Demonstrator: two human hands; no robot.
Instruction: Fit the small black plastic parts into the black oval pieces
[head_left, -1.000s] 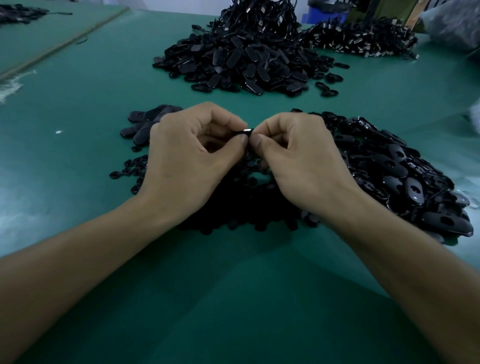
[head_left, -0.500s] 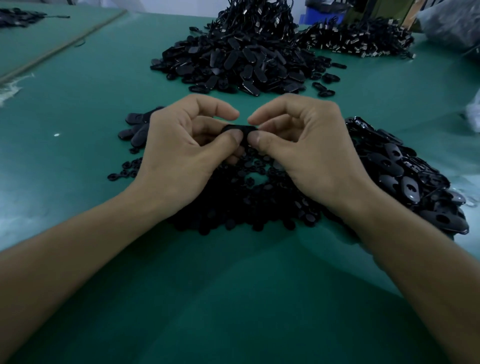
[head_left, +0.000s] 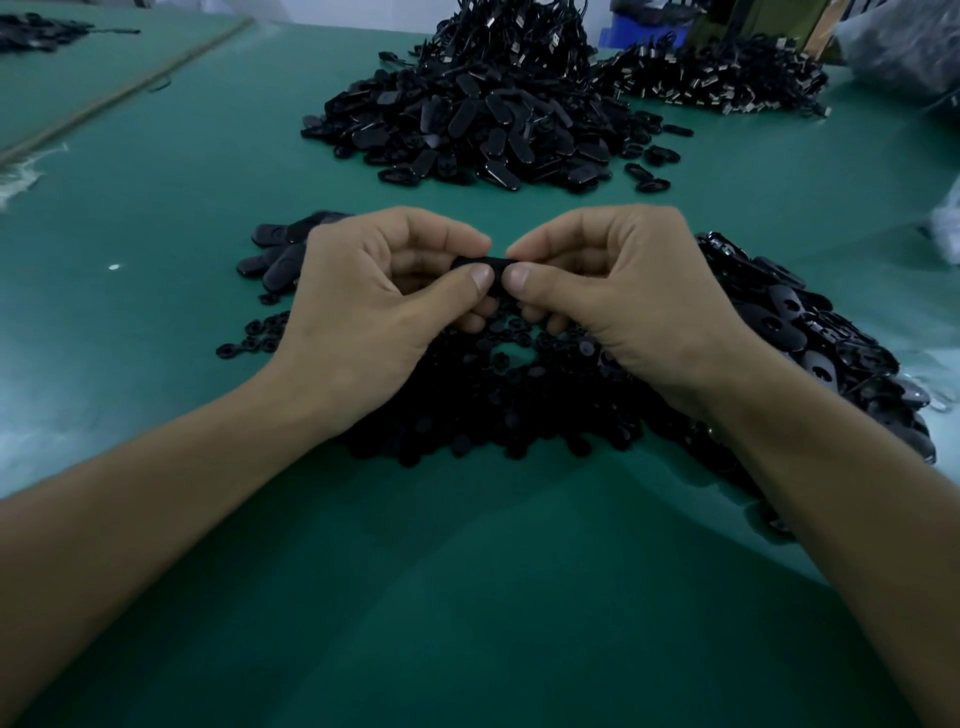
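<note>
Both hands meet over the table's middle and hold one black oval piece (head_left: 496, 264) between them. My left hand (head_left: 374, 306) pinches its left end with thumb and forefinger. My right hand (head_left: 618, 296) pinches its right end the same way. Most of the piece is hidden by the fingertips, and any small part in it cannot be made out. Under the hands lies a heap of small black plastic parts (head_left: 493, 410). A pile of black oval pieces (head_left: 810, 332) with holes lies at the right.
A few oval pieces (head_left: 280, 249) lie left of my left hand. A large heap of black ovals (head_left: 467, 130) sits farther back on the green table (head_left: 467, 597), with a pile of black cords with metal ends (head_left: 717, 83) behind it.
The two hands have risen slightly and turned the oval piece; the thumbs now press side by side on its near edge. The piece stays held in both hands.
</note>
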